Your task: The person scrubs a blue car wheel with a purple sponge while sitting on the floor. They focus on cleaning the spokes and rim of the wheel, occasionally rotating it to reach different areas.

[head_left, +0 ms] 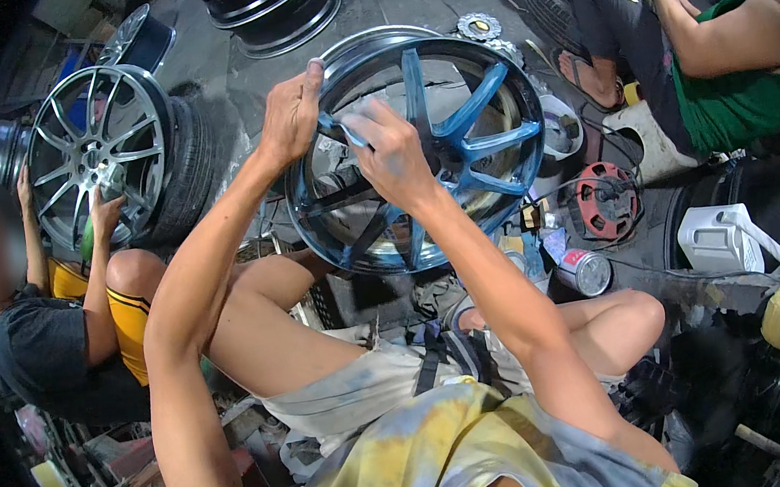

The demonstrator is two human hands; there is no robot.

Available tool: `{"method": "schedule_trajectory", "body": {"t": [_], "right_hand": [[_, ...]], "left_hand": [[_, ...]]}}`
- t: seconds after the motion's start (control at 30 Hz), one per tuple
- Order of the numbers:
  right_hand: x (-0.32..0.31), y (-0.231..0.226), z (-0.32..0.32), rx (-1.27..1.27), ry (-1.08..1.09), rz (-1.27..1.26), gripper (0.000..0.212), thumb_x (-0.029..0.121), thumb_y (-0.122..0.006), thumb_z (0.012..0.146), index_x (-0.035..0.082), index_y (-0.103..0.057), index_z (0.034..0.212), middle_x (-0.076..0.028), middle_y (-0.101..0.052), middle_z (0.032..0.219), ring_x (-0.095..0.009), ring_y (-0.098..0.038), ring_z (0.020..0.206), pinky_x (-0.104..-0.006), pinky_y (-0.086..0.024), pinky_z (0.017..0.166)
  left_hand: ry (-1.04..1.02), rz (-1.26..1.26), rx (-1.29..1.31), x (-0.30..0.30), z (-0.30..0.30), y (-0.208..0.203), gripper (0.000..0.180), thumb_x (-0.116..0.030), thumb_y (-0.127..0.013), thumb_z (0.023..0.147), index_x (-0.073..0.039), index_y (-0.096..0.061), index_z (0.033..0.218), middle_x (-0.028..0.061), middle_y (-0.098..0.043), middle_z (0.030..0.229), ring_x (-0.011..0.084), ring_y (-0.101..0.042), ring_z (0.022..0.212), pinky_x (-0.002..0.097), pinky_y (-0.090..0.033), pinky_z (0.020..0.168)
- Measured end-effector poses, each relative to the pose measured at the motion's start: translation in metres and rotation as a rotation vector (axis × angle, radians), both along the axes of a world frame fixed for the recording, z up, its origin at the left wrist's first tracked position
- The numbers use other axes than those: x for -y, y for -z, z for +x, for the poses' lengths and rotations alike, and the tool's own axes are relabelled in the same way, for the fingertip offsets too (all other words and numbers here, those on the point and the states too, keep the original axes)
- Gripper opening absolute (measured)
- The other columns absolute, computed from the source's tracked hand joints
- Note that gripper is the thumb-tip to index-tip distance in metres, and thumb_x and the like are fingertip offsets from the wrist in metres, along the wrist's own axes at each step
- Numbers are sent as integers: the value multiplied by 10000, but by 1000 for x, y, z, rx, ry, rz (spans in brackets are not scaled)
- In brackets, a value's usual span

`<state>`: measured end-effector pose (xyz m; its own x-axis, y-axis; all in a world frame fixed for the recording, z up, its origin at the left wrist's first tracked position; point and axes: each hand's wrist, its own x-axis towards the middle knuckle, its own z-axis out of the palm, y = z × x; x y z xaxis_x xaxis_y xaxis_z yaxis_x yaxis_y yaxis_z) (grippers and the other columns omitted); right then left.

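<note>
A blue-and-black spoked wheel rim [501, 141] is propped in front of me, tilted toward my body. Its blue coating looks worn, with dark spokes at the lower left. My left hand [292, 118] grips the rim's upper left edge, thumb pointing up, most fingers hidden behind it. Over the left spokes my right hand [389, 152] is closed and partly blurred by motion. Between its fingers is a small blue-grey piece of sheet [353, 135]; whether sandpaper or cloth, I cannot tell.
At left, a person's hands touch a silver multi-spoke wheel [96, 157]. A person in a green top [757, 91] sits at right. Nearby stand a black wheel [277, 11], red cable reel [603, 202], metal can [586, 271] and white jug [712, 240].
</note>
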<state>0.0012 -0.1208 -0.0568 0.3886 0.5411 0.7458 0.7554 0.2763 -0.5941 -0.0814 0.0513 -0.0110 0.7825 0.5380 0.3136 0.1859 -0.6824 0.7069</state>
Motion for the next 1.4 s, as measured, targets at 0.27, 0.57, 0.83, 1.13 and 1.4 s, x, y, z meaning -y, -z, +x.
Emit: {"method": "schedule_trajectory", "body": {"t": [0.27,0.57,0.83,1.13,1.4], "right_hand": [[0,-10,3,-55,-37,-33,156,-47,-694,815,-25,-668,968,-170,-591,891,-386,-624,851,-451,-511,745],[8,-5,8,-52,-59,-72,146,-27,-695,831,-30,-690,977,-174,-614,921,-385,-638,844,-436,-519,752],[22,7,0,-78,19,-65,146,-22,-696,854,-14,-694,1000,-172,-598,879,-376,-626,801,-445,-508,719],[26,20,-1,38,82,6,439,-98,-629,709,-19,-694,1136,-168,-592,906,-382,-599,871,-442,-504,769],[20,31,10,133,129,-37,485,-52,-629,708,-49,-655,1192,-162,-581,941,-370,-579,920,-447,-502,808]], "left_hand": [[17,36,21,5,0,-5,699,-563,-322,1085,45,-528,807,201,-421,680,306,-410,661,440,-401,661],[36,81,-4,6,0,-5,713,-556,-319,1087,54,-502,768,227,-441,667,336,-395,642,456,-382,643],[12,28,42,1,4,1,681,-552,-384,1076,51,-579,826,231,-491,690,343,-454,651,440,-417,652],[28,137,-130,-1,18,-10,554,-484,-543,1048,35,-616,868,122,-471,687,187,-448,664,383,-422,640],[29,144,-89,1,29,-8,634,-556,-514,1038,41,-613,849,134,-484,658,223,-445,635,400,-413,627]]}}
